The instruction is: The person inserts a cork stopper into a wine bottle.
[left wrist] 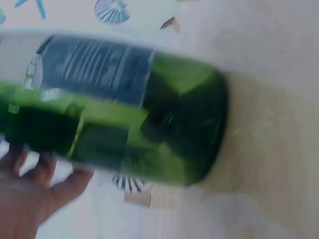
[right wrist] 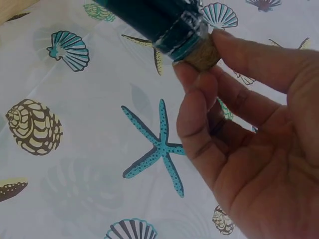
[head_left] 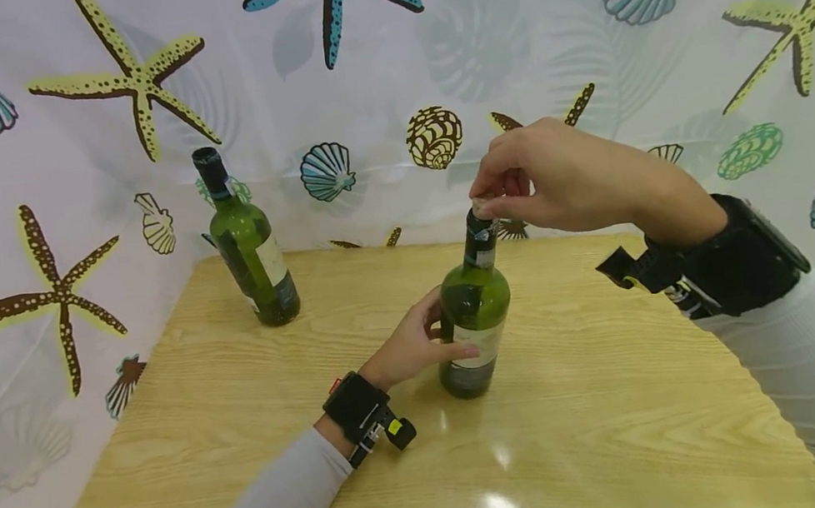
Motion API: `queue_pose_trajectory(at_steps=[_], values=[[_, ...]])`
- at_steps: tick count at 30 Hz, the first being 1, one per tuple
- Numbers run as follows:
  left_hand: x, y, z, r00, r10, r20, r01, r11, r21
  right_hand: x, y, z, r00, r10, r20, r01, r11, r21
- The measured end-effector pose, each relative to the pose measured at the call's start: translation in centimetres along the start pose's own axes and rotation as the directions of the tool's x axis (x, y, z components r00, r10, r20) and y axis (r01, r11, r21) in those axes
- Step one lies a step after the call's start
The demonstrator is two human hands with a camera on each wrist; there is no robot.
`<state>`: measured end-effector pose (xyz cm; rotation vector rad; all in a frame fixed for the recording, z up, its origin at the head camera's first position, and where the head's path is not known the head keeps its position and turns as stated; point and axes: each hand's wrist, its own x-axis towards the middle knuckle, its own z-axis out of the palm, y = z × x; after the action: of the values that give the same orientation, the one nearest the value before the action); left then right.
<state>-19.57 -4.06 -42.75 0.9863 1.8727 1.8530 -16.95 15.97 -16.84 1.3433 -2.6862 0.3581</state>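
A green glass wine bottle (head_left: 474, 292) stands on the wooden table, slightly tilted in the head view, with a pale and dark label. My left hand (head_left: 418, 343) grips its lower body, the thumb lying across the label. In the left wrist view the bottle's base (left wrist: 194, 124) fills the middle, and the fingers lie along one side. At the top, my right hand (head_left: 557, 174) pinches a cork (right wrist: 203, 55) between thumb and fingers. The cork sits at the mouth of the dark-sleeved neck (right wrist: 172, 27), part of it showing above the rim.
Another green wine bottle (head_left: 250, 247) stands at the table's back left corner. Behind the wooden table (head_left: 373, 484) hangs a white cloth (head_left: 374, 94) printed with starfish and shells, which also runs down the left side. Both wrists wear black camera straps.
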Motion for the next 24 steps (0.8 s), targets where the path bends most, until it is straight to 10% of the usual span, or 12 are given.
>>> queue_pose_trajectory(at_steps=[7, 13, 19, 24], values=[[-0.5, 0.9, 2.1, 0.977, -0.014, -0.213, 0.043, 0.990, 0.131, 0.0, -1.1, -0.6, 0.999, 0.047, -0.017, -0.047, 0.998, -0.050], [0.6, 1.3, 0.4, 0.999, 0.021, -0.044, -0.018, 0.997, 0.070, -0.1, -0.4, -1.1, 0.992, 0.075, 0.099, -0.074, 0.997, -0.014], [1.9, 2.0, -0.9, 0.988, 0.028, 0.154, -0.005, 0.989, -0.148, 0.0, 1.0, -0.7, 0.990, 0.028, 0.140, -0.039, 0.996, 0.075], [2.2, 2.0, -0.5, 0.990, 0.020, 0.141, 0.012, 0.975, -0.222, 0.0, 1.3, -0.8, 0.994, -0.002, 0.114, -0.006, 0.997, 0.071]])
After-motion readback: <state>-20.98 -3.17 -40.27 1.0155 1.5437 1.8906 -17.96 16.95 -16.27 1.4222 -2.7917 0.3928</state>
